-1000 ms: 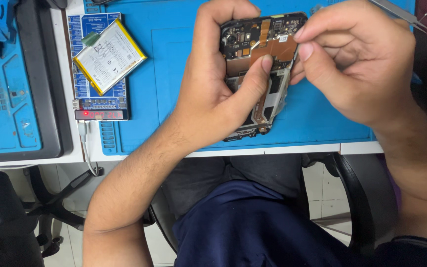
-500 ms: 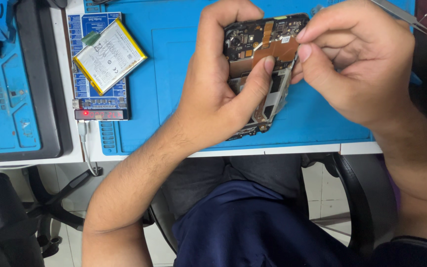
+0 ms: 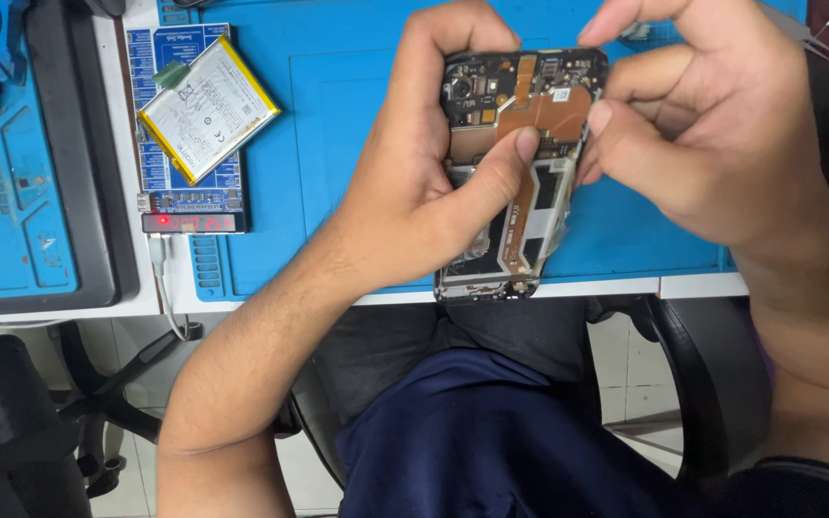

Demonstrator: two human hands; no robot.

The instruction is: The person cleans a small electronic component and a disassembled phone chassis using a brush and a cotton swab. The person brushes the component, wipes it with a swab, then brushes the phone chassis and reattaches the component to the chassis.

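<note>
An opened phone (image 3: pixel 520 173) with its back cover off shows a dark circuit board, copper-coloured shielding and an orange flex strip. My left hand (image 3: pixel 434 182) grips it from the left above the blue work mat (image 3: pixel 338 115), thumb pressed across the middle of the board. My right hand (image 3: pixel 693 125) is at the phone's upper right edge, thumb and forefinger pinched together against the board. Whether anything small sits in that pinch is hidden by the fingers.
A flat battery (image 3: pixel 208 107) with yellow edging lies on a blue circuit tester board (image 3: pixel 189 197) with a red lit display, at the mat's left. A dark tray (image 3: pixel 79 192) and another blue mat (image 3: pixel 2 192) are farther left. Chair arms stand below the table edge.
The phone and both hands have stayed nearly in place. My left thumb has shifted slightly along the board.
</note>
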